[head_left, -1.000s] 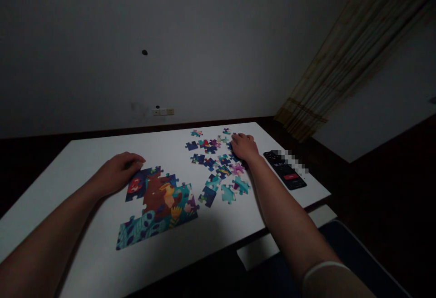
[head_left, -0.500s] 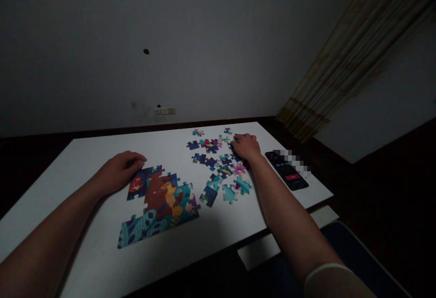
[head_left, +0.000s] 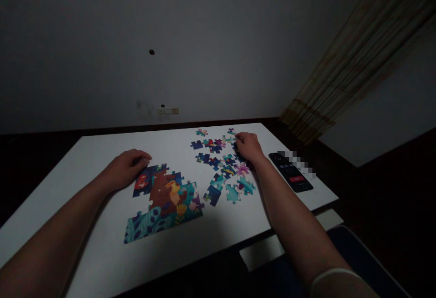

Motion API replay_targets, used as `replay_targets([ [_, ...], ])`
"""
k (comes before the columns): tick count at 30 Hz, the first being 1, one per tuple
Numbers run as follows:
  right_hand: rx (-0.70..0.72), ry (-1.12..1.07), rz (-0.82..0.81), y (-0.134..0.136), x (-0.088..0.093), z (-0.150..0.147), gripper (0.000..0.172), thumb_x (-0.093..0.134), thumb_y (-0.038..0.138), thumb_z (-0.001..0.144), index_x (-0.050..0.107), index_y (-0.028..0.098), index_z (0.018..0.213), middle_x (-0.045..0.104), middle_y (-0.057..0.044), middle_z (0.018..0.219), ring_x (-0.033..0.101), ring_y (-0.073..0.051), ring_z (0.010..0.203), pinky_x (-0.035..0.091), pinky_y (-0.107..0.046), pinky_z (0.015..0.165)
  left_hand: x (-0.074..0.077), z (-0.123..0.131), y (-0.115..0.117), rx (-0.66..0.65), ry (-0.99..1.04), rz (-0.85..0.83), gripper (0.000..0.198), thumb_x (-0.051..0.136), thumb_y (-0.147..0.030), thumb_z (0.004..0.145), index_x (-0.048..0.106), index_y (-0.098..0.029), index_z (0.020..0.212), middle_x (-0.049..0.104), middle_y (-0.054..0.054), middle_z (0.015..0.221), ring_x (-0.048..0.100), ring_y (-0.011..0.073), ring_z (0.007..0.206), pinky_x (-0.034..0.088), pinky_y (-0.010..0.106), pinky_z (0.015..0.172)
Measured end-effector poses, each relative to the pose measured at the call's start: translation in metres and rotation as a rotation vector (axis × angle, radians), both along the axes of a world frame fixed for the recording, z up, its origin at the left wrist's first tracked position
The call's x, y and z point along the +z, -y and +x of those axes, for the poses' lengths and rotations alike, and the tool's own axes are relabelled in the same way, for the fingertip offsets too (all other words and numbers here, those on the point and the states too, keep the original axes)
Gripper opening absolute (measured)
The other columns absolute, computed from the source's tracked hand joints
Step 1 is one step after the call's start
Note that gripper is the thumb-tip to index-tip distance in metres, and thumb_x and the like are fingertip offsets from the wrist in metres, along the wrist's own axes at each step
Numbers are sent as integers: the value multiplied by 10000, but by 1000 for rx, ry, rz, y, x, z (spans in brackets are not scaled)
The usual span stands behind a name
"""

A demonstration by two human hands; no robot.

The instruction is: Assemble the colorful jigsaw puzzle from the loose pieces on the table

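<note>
A partly joined jigsaw puzzle [head_left: 163,198] lies on the white table [head_left: 102,161], showing a brown shape, yellow and teal foliage. My left hand [head_left: 128,168] rests curled at its upper left edge, and I cannot tell whether the fingers hold a piece. Loose puzzle pieces [head_left: 218,164] are scattered to the right of it, in blue, teal and pink. My right hand [head_left: 248,147] lies on the far part of that scatter, its fingers curved down over pieces. Whatever is beneath the palm is hidden.
A black smartphone [head_left: 290,173] lies right of my right hand, its screen lit with a red button, part of it pixelated. The white table's right edge runs just beyond it. A wall socket strip [head_left: 168,111] and a curtain [head_left: 354,66] stand behind.
The whole scene has shifted slightly right in the view. Both hands stay in nearly the same places on the table, and no piece visibly changes position.
</note>
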State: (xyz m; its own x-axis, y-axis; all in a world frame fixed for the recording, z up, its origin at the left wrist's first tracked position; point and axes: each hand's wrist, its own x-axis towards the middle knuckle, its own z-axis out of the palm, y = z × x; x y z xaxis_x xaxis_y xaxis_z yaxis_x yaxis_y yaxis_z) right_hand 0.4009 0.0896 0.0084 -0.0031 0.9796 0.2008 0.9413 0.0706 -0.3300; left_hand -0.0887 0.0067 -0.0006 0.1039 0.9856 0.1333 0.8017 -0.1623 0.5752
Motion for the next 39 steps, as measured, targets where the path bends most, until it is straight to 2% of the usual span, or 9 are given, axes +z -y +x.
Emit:
replay_targets([
  [5,269,43,-24,4,-1,-12,370,597,254,1115,899,278,1326,796,-83,1560,569,-336,1541,418,-506,1313,1,1,1,-5,-17,2,601,620,-755,914,876,-240,1090,866,152,1151,795,385,1106,640,528,1047],
  [10,285,48,-5,6,0,-11,350,604,254,1114,910,252,1284,843,-102,1461,625,-341,1454,430,-489,1292,1,0,1,3,-16,-4,577,628,-735,922,872,-243,1101,871,156,1179,796,385,1119,635,546,1076],
  [14,260,31,-34,10,4,-16,356,596,345,1154,880,280,1358,821,-96,1504,578,-357,1524,429,-511,1292,1,0,1,-2,-15,-5,585,625,-732,926,872,-230,1100,861,163,1194,807,386,1107,639,545,1061],
  [19,377,88,-61,15,2,-32,460,691,474,1146,772,333,1577,695,-90,1700,508,-363,1624,384,-541,1349,3,2,2,-3,-25,14,580,611,-731,920,864,-238,1092,861,151,1166,806,384,1108,634,528,1044],
  [22,438,100,-57,17,-1,-38,489,745,469,1116,763,301,1575,648,-119,1739,499,-360,1633,365,-522,1367,4,3,2,-7,-32,6,574,609,-722,925,862,-235,1095,864,152,1172,807,379,1106,635,528,1048],
  [26,419,23,-61,18,4,-39,392,788,387,1062,796,267,1435,756,-130,1557,562,-360,1546,428,-487,1304,4,3,2,2,-40,-6,582,609,-723,925,870,-232,1097,863,153,1183,804,375,1116,638,530,1062],
  [31,393,-56,-83,16,11,-34,232,700,285,1070,830,248,1258,857,-96,1234,732,-302,1238,529,-397,1113,3,2,2,-1,-34,-4,582,616,-723,928,870,-233,1111,864,147,1191,800,367,1109,640,532,1076],
  [35,383,-67,-137,15,8,-29,239,660,263,1067,862,263,1193,884,-75,1192,781,-279,1102,563,-379,999,2,2,2,-12,-29,13,566,614,-702,931,871,-227,1099,857,152,1191,801,371,1114,634,538,1090],
  [39,442,-84,-159,17,6,-29,271,665,296,1068,894,281,1213,898,-64,1191,796,-275,1086,573,-384,1013,0,2,2,-7,-29,13,548,612,-683,940,868,-226,1102,854,152,1204,797,369,1121,623,537,1110],
])
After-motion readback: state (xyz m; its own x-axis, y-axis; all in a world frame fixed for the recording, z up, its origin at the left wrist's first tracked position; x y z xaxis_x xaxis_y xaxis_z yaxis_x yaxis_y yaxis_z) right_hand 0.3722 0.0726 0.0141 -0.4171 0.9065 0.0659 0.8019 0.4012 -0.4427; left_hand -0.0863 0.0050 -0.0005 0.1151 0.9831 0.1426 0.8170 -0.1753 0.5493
